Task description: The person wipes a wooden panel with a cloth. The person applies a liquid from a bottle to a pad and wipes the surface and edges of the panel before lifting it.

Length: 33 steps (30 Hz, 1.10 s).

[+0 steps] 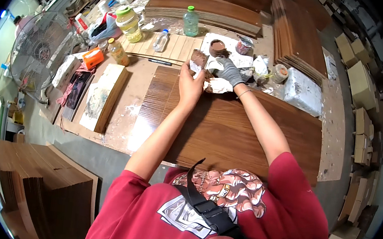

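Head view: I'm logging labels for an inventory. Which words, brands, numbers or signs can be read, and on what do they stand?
No text here can be quoted.
Red shirt: any lettering in its banknote-like print is too small to read.
Bottle with orange cap: any label too blurred.
Orange item: any marking too small.
Brown-smeared piece in the left hand: no lettering can be made out.

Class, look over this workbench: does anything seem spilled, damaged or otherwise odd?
Whitish splotches mark the worktable left of the dark board, perhaps old drips. The pale block farther left has dark smears on top. Also odd: the right hand wears a grey glove, while the left hand is bare.
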{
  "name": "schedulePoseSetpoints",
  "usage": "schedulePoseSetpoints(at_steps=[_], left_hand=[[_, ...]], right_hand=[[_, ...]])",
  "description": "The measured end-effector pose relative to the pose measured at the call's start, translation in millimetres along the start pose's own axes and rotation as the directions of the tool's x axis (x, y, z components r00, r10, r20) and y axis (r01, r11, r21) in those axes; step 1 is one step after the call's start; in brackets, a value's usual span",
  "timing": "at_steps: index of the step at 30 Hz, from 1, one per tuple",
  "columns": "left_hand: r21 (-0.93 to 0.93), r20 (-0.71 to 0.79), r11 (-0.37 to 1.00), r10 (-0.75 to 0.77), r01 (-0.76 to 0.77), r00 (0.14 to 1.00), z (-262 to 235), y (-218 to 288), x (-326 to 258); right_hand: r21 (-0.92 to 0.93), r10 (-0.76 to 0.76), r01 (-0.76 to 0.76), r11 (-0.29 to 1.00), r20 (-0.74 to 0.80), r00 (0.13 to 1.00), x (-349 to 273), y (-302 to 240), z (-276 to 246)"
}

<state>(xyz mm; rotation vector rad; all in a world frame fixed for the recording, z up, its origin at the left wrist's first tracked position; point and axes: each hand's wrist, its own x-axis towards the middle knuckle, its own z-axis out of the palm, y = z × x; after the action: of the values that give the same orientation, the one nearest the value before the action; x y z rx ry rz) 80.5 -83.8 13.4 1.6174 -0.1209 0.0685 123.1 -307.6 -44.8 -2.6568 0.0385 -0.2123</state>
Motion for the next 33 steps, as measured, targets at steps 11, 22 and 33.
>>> schedulePoseSetpoints(at_steps=[11,22,33], left_hand=[[0.339,0.222,0.937,0.001,-0.078,0.975,30,-13,36],[0.534,0.233,0.829,0.048,-0.169,0.971,30,24,22],[0.542,0.139,0.837,0.008,-0.083,0.99,37,19,22]], right_hand=[[0.34,0.063,-0.103,0.935,0.126,0.99,-10,0,-34],[0.002,0.221,-0.237,0.972,-0.367,0.904,36,90,-125],[-0.188,0.248,-0.277,0.942,-0.162,0.955,76,42,-105]])
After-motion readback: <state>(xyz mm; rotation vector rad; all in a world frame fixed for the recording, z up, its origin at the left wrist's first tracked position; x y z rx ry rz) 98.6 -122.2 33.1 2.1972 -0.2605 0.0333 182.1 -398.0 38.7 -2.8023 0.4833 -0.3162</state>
